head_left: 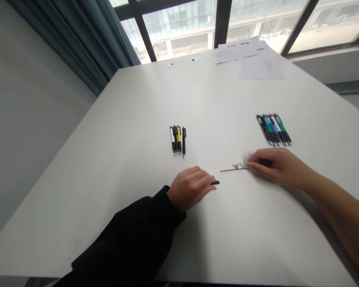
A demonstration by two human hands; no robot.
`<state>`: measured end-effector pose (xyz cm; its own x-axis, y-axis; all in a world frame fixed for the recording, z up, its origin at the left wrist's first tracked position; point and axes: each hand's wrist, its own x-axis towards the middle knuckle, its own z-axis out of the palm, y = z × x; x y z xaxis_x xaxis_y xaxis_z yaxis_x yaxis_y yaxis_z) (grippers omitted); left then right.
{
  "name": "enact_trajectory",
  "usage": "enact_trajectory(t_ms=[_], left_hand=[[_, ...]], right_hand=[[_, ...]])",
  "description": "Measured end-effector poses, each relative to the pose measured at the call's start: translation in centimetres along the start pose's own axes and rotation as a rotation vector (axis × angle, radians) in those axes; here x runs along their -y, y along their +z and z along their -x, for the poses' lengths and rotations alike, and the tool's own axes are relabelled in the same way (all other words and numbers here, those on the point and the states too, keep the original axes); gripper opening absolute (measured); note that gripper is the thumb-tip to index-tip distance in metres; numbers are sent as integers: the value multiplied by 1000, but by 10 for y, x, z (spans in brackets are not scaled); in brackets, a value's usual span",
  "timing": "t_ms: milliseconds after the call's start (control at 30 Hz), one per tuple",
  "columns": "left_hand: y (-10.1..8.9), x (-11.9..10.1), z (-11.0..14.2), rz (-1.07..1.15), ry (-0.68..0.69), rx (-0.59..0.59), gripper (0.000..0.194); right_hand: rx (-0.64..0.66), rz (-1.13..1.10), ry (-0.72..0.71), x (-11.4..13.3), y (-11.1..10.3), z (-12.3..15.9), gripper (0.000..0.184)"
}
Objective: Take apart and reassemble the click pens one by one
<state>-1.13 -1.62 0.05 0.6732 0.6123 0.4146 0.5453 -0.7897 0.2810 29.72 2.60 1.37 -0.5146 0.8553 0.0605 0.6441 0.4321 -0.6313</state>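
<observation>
Hands well apart, not touching, both low over a white table [131, 159]: left hand [190, 188] coming out of a black sleeve [131, 235], right hand [277, 167] on a bare forearm [341, 207]. Right thumb and index finger pinched on one end of a thin pen refill [231, 170], with a small metal fitting [236, 166] partway along it, exact shape blurred. Refill's long axis nearly level across the view, free tip pointing away from the right hand and toward the left hand. Right hand the nearer, in contact at the refill's end; left hand close to the free tip, but not touching. Left fingertips apparently closed on a small black pen part [215, 182], most of it hidden, only a short stub showing past the fingers and aimed right toward the refill tip. Narrow gap of bare tabletop between stub and tip, the two roughly in line, stub slightly lower in view. Farther up the table, a small group of black, white and yellow pens [177, 140] lying side by side, tips toward the person. Just beyond the right hand, a second group of green, blue, white and black pens [273, 129], near but not touching. Loose printed papers [251, 57] at the far end.
</observation>
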Motion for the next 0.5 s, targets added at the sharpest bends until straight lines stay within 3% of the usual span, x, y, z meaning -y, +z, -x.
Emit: enact_trajectory(t_ms=[500], left_hand=[[6,-4,-2,-55,29,22,18]], right_hand=[[30,-25,64,-1,5,0,36]])
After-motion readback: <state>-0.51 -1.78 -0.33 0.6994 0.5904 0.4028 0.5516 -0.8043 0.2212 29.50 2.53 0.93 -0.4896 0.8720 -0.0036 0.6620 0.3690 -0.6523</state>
